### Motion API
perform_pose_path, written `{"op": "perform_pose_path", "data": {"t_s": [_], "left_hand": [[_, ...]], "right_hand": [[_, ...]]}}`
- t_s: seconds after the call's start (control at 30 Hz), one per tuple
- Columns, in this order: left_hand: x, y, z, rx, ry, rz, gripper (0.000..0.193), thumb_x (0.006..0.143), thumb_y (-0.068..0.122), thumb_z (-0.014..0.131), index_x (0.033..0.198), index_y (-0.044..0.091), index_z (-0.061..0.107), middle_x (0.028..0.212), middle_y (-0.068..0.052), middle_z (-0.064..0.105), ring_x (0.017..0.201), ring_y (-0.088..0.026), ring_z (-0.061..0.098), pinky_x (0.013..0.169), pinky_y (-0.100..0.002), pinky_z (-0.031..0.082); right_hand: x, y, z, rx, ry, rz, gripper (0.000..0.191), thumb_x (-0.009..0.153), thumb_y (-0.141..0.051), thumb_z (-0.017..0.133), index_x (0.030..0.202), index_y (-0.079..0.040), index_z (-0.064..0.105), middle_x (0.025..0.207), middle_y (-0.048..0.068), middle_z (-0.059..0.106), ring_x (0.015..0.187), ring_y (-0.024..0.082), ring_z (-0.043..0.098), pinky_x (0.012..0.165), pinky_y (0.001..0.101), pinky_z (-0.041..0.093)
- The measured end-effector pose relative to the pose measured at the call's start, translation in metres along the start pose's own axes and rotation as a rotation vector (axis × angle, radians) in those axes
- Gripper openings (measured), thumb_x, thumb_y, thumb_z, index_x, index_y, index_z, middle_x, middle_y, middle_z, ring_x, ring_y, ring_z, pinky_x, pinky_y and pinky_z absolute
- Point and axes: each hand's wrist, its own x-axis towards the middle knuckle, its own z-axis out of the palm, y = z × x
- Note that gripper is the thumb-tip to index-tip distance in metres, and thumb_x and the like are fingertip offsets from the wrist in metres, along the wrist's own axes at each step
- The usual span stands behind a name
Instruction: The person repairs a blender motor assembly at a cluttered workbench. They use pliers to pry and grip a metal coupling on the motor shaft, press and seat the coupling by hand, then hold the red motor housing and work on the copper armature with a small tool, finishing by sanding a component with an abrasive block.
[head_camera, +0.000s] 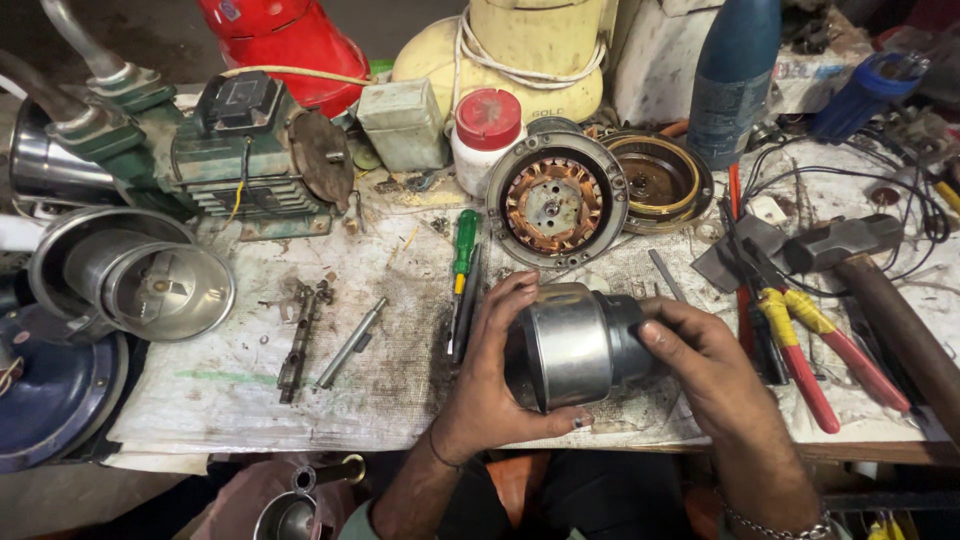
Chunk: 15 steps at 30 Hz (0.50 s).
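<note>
Between both hands, the shiny metal can (572, 345) lies on its side; the left hand (492, 385) and right hand (705, 360) each grip one end.

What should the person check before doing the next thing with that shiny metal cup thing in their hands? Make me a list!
1. Both hands on the part: ok. The left hand wraps the rim of the metal cylinder housing and the right hand grips its dark end.
2. Housing held above the bench, not resting loose: ok.
3. Inside of the housing clean: cannot tell, its opening faces away.
4. Copper-wound stator within reach behind the hands: ok.
5. Green screwdriver close by: ok, it lies just left of the left hand.
6. Space near the right hand free of tools: not ok, the red-and-yellow pliers and hammer crowd it.
</note>
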Motion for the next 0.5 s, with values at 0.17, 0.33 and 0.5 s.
{"op": "perform_pose_path", "data": {"t_s": [0.17,0.33,0.5], "left_hand": [[-0.0018,-0.0015,0.0007,-0.026,-0.012,-0.028,0.118,0.067,0.038,0.098,0.161,0.01,0.031,0.167,-0.023,0.033,0.16,-0.041,0.038,0.132,-0.054,0.039],[-0.0026,-0.0016,0.0009,-0.011,0.004,-0.032,0.119,0.068,0.041,0.097,0.161,0.01,0.032,0.168,-0.023,0.035,0.16,-0.041,0.039,0.133,-0.053,0.038],[-0.0032,-0.0026,0.0005,-0.016,0.003,-0.033,0.117,0.069,0.043,0.097,0.162,0.01,0.032,0.163,-0.023,0.035,0.155,-0.038,0.041,0.133,-0.052,0.04]], "right_hand": [[0.0019,0.0075,-0.0024,0.079,-0.043,-0.013,0.033,0.095,-0.019,0.072,0.115,0.007,0.069,0.097,0.011,0.07,0.09,0.018,0.063,0.081,0.0351,0.052],[0.0016,0.0053,0.0003,0.065,-0.009,0.011,0.035,0.095,-0.022,0.069,0.116,0.005,0.07,0.098,0.011,0.071,0.092,0.017,0.064,0.082,0.035,0.052],[0.0009,0.0028,0.0025,0.08,-0.007,0.031,0.04,0.094,-0.023,0.07,0.121,0.005,0.067,0.103,0.014,0.072,0.094,0.021,0.065,0.082,0.0384,0.054]]}}
